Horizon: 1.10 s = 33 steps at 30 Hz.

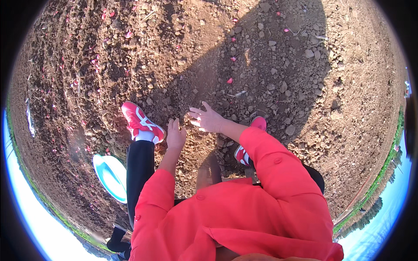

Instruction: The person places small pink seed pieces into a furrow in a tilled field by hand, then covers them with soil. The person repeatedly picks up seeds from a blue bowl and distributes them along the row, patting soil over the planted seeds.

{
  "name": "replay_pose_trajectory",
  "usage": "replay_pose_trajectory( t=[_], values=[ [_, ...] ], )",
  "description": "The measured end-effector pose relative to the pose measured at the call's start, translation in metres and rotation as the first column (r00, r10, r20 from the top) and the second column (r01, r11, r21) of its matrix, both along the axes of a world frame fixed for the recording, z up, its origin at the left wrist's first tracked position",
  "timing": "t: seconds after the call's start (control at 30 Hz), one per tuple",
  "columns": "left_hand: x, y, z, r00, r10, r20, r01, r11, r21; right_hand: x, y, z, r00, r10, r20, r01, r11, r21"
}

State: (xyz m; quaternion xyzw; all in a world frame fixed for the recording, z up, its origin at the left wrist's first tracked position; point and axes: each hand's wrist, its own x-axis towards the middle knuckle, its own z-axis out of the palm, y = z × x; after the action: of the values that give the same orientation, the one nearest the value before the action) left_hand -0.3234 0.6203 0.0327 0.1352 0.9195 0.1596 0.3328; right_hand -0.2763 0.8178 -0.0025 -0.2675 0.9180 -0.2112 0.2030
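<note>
My left hand (176, 134) is low over the brown soil (196, 78), just right of one red shoe (140, 120) with white stripes. Its fingers point up the picture, and nothing shows in it. To its right, my right hand (207, 119) is spread over the soil near my other shoe (258, 123), palm down, with nothing seen in it. The two hands are apart. Small pink pieces, one of them (230, 80) above my right hand, lie on the ground; what they are I cannot tell.
A light blue and white plastic basin (110, 177) stands tilted beside my left leg. Another person, in dark clothing (117, 239), is at the lower left. Soil clods, dry stalks and more pink pieces (129, 34) cover the field. A white strip (30, 117) lies far left.
</note>
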Motion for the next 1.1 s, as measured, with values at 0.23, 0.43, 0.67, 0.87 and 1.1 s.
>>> replay_pose_trajectory(
  t=[0.23,0.43,0.67,0.87,1.1],
  values=[
    [-0.002,0.07,0.0,0.995,-0.095,-0.002,0.095,0.995,-0.008,-0.073,0.147,-0.014,0.926,-0.206,-0.315,0.302,0.907,0.294],
    [0.022,0.1,-0.01,0.992,-0.129,0.013,0.128,0.991,0.031,-0.157,0.176,-0.008,0.715,-0.52,-0.468,0.602,0.798,0.034],
    [0.015,0.133,0.011,0.979,-0.15,0.141,0.101,0.947,0.305,-0.135,0.178,-0.014,0.733,-0.611,-0.298,0.617,0.782,-0.085],
    [-0.113,0.192,-0.03,0.972,-0.141,-0.186,0.175,0.967,0.185,-0.088,0.298,-0.028,0.266,-0.826,-0.498,0.959,0.278,0.051],
    [-0.097,0.251,-0.05,0.967,-0.25,-0.06,0.253,0.965,0.064,-0.046,0.222,-0.044,0.214,-0.939,-0.268,0.977,0.205,0.062]
  ],
)
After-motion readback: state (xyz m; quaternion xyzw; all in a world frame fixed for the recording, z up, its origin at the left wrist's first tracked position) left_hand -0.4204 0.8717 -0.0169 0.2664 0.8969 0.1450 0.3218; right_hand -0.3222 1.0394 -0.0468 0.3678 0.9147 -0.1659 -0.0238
